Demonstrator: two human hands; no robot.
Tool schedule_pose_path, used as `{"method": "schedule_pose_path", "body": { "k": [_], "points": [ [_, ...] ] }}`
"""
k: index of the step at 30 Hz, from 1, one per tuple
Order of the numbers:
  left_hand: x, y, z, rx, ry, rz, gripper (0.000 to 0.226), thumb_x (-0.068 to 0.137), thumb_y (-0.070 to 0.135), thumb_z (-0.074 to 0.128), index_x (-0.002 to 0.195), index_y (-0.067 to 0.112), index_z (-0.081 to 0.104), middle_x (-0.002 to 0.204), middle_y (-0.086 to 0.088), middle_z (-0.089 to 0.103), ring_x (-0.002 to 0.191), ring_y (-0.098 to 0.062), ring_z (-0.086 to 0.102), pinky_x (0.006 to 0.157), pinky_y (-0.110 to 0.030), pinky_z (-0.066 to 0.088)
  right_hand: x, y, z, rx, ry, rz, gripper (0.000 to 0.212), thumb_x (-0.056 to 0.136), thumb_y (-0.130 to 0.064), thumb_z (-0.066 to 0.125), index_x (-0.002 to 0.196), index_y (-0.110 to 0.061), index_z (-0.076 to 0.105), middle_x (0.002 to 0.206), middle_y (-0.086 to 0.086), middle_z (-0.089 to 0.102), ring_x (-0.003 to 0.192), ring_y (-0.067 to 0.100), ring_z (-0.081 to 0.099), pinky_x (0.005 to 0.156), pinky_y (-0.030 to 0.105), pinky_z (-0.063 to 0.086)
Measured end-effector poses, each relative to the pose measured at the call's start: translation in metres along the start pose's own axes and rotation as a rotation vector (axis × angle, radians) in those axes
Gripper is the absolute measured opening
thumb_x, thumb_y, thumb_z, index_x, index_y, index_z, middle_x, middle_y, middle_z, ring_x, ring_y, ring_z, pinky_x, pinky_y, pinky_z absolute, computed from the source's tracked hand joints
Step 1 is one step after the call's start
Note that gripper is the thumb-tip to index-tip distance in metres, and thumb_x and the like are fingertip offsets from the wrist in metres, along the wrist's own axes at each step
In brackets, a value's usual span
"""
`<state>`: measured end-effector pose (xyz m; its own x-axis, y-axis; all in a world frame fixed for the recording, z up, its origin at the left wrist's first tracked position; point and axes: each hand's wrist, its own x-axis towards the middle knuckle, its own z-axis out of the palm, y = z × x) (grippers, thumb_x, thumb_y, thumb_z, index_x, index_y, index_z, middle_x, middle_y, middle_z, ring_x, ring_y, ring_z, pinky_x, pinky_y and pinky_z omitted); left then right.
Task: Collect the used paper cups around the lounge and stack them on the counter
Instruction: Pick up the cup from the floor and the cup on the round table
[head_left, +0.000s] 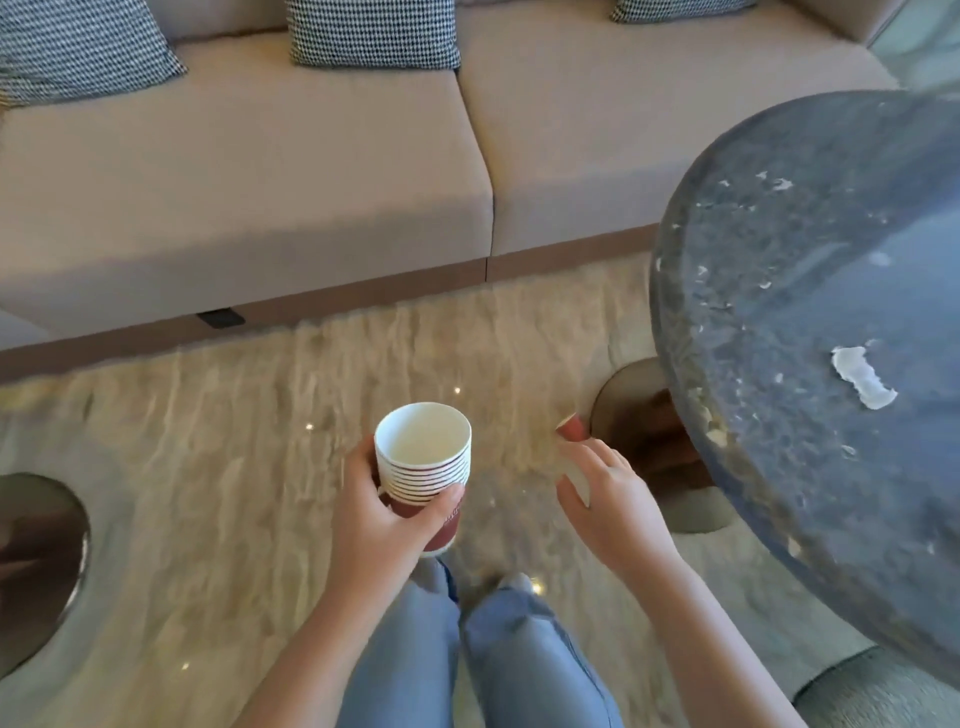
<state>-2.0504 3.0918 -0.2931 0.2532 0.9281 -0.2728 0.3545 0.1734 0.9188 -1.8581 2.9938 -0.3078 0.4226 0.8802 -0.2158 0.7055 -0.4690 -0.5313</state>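
My left hand (387, 512) grips a nested stack of several red paper cups (423, 465) with white insides, held upright over the floor in the middle of the view. A single red paper cup (573, 429) lies on its side on the shiny floor, near the round base under the dark table. My right hand (605, 491) hovers just in front of that cup with fingers spread and relaxed, holding nothing. Its fingertips are close to the cup but apart from it.
A round dark stone table (831, 332) with a torn paper scrap (860, 376) fills the right side. A long beige sofa (260, 182) with checked cushions (371, 34) runs across the back. Another round table base (36, 561) sits at the left. My legs in jeans (467, 654) are below.
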Motion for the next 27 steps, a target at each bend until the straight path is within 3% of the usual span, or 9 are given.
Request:
{"method": "schedule_pose_path", "body": {
  "k": [3, 12, 14, 17, 23, 27],
  "points": [
    [0.045, -0.045, 0.022, -0.018, 0.050, -0.056, 0.079, 0.042, 0.053, 0.077, 0.111, 0.031, 0.046, 0.108, 0.013, 0.059, 0.093, 0.005, 0.060, 0.077, -0.026, 0.050, 0.042, 0.031, 0.045, 0.024, -0.017, 0.064, 0.037, 0.087, -0.019, 0.052, 0.124, -0.016, 0.051, 0.122, 0.003, 0.055, 0.110, 0.021, 0.052, 0.081, 0.028, 0.042],
    [0.203, -0.226, 0.090, 0.007, -0.021, 0.023, 0.074, 0.061, 0.022, 0.086, 0.117, 0.031, 0.039, 0.105, 0.031, 0.049, 0.092, 0.020, 0.052, 0.074, -0.009, 0.045, 0.169, 0.152, 0.216, 0.040, -0.012, 0.267, 0.035, 0.085, -0.024, 0.056, 0.119, -0.017, 0.053, 0.122, 0.005, 0.055, 0.112, 0.022, 0.051, 0.086, 0.030, 0.041],
    [0.237, -0.259, 0.100, 0.030, -0.048, 0.081, 0.076, 0.060, 0.024, 0.087, 0.117, 0.032, 0.037, 0.105, 0.032, 0.048, 0.092, 0.023, 0.050, 0.069, -0.001, 0.042, 0.193, 0.187, 0.249, 0.048, -0.001, 0.302, 0.037, 0.085, -0.027, 0.055, 0.120, -0.016, 0.051, 0.123, 0.004, 0.055, 0.112, 0.021, 0.052, 0.089, 0.036, 0.047],
    [0.281, -0.299, 0.121, 0.009, -0.059, 0.118, 0.076, 0.055, 0.038, 0.082, 0.115, 0.030, 0.038, 0.104, 0.029, 0.049, 0.091, 0.021, 0.052, 0.065, -0.001, 0.043, 0.223, 0.235, 0.293, 0.023, 0.026, 0.384, 0.042, 0.085, -0.031, 0.056, 0.123, -0.016, 0.049, 0.121, 0.004, 0.055, 0.110, 0.022, 0.053, 0.084, 0.042, 0.050],
    [0.335, -0.372, 0.167, -0.035, -0.126, 0.166, 0.076, 0.047, 0.054, 0.076, 0.112, 0.036, 0.040, 0.104, 0.030, 0.052, 0.091, 0.018, 0.054, 0.065, -0.003, 0.044, 0.271, 0.330, 0.360, -0.035, 0.070, 0.474, 0.046, 0.082, -0.035, 0.061, 0.122, -0.016, 0.046, 0.113, 0.004, 0.055, 0.091, 0.017, 0.050, 0.071, 0.029, 0.042],
    [0.354, -0.414, 0.189, -0.052, -0.171, 0.203, 0.065, 0.050, 0.048, 0.081, 0.102, 0.049, 0.041, 0.101, 0.036, 0.054, 0.092, 0.017, 0.056, 0.060, -0.001, 0.044, 0.291, 0.386, 0.390, -0.012, 0.085, 0.541, 0.058, 0.078, -0.038, 0.067, 0.126, -0.018, 0.043, 0.126, 0.004, 0.049, 0.105, 0.020, 0.052, 0.085, 0.035, 0.046]
  ]
}}
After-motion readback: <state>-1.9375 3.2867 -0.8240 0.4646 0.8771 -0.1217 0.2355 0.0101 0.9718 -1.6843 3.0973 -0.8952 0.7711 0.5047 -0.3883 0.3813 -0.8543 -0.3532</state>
